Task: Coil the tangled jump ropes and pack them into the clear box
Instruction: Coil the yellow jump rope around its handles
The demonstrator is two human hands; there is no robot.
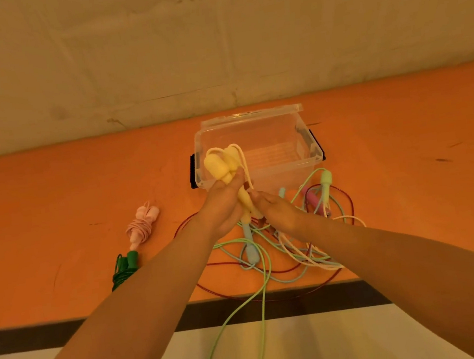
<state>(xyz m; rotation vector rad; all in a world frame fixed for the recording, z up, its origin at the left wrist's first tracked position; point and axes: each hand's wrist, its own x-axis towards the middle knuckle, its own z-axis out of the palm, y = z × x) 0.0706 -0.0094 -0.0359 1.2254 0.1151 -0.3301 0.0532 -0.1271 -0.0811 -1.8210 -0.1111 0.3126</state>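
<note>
Left of the clear plastic box (258,144) lay coiled green (123,267) and pink (142,225) ropes; before it, the left hand (222,207) gripped yellow rope handles (222,166), the right hand (277,208) pinched their cord, above tangled ropes (291,250)

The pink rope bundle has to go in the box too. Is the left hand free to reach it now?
Probably not yet. The left hand grips the yellow jump rope handles, so it is occupied. The coiled pink jump rope lies in the open on the orange table, left of that hand, with nothing blocking it.
</note>
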